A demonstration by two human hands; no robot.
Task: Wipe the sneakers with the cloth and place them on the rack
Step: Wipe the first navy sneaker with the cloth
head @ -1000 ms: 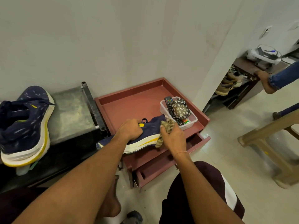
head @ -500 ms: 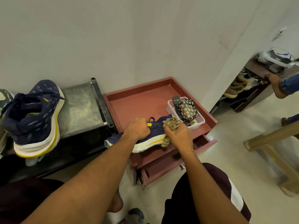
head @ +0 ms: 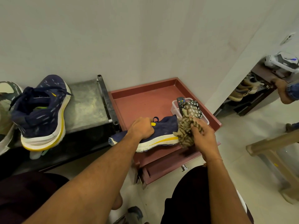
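Note:
My left hand [head: 142, 128] grips a navy sneaker [head: 165, 131] with a white and yellow sole by its upper, holding it over the front of a maroon tray-top cabinet [head: 142, 101]. My right hand [head: 203, 135] holds a bunched brown striped cloth [head: 186, 130] against the sneaker's right end. The matching navy sneaker [head: 42, 113] stands on its side on a dark metal rack [head: 87, 105] at the left, leaning beside another pale shoe [head: 6, 110].
A clear plastic box [head: 175, 107] with a remote and a floral pouch sits at the tray's right. The cabinet's drawer [head: 163, 168] is pulled open below. Another person's foot [head: 284, 92] is by a far shoe shelf [head: 247, 89]. A plastic stool [head: 275, 151] stands right.
The camera has shifted, sliding the scene rightward in view. My right hand has rubbed the cloth a little along the sneaker's right end. My left hand keeps its grip.

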